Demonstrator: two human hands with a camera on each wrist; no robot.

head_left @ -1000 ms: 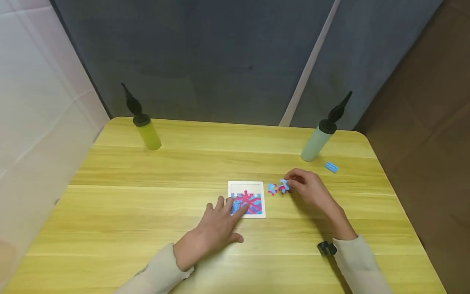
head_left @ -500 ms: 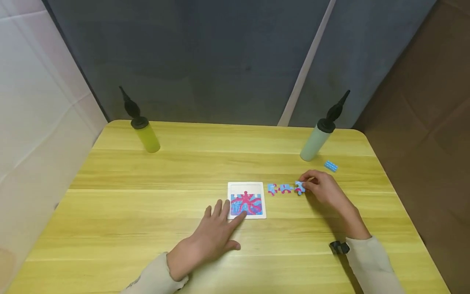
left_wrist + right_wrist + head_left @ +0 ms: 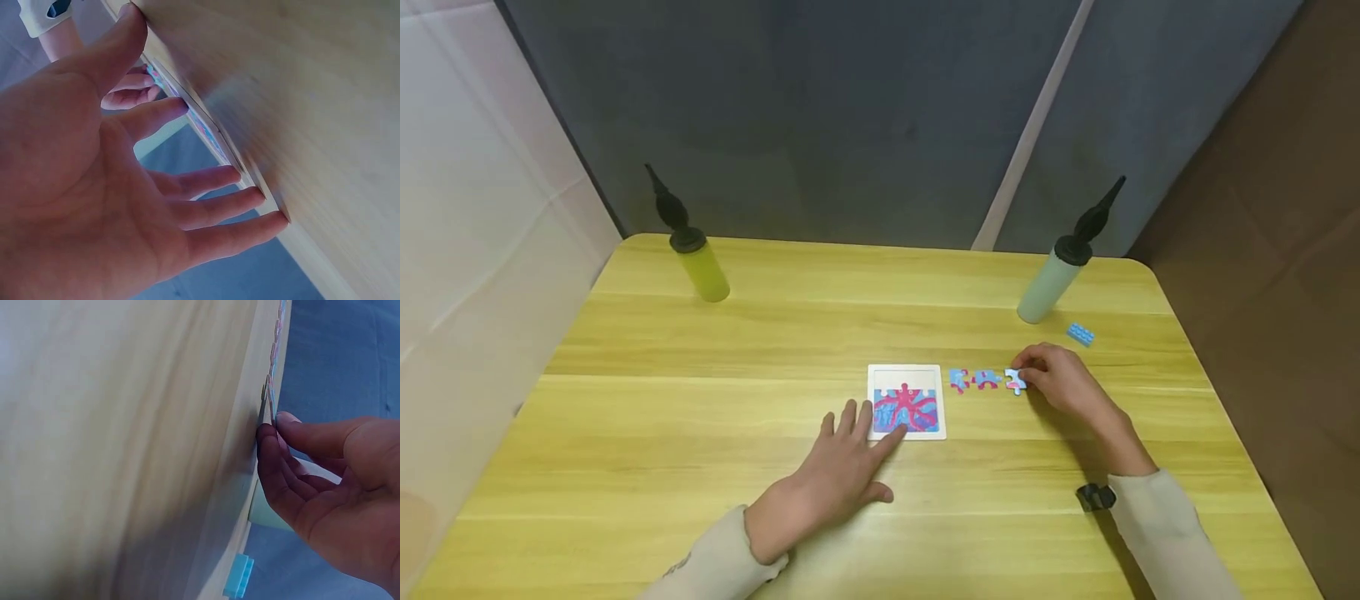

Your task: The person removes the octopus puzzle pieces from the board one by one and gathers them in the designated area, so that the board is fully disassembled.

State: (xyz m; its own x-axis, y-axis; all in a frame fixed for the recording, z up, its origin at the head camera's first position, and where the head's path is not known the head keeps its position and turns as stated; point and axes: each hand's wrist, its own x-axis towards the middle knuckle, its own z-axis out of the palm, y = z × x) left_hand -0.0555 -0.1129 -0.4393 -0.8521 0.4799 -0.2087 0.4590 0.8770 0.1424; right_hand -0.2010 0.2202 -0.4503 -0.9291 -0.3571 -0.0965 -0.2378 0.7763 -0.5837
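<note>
Dark grey cloth (image 3: 775,125) hangs behind a wood-grained table (image 3: 662,450); near its far edge stand a yellow pump (image 3: 707,273) and, across from it, a pale green pump (image 3: 1047,290), with a blue brick (image 3: 1081,334) near the latter's base. Nearer the person lies a white puzzle tray (image 3: 943,417), its lower part filled by a pink octopus picture (image 3: 907,410), its upper strip bare white; the left hand (image 3: 842,467) grasps nothing, fingers spread, index fingertip on the tray's lower edge. Right of the tray a first loose piece (image 3: 959,381) and a middle loose piece (image 3: 987,380) lie in a row; at its end the right hand (image 3: 1060,379) pinches an end piece (image 3: 1015,382) between thumb and finger; whether that piece touches the wood cannot be told.
</note>
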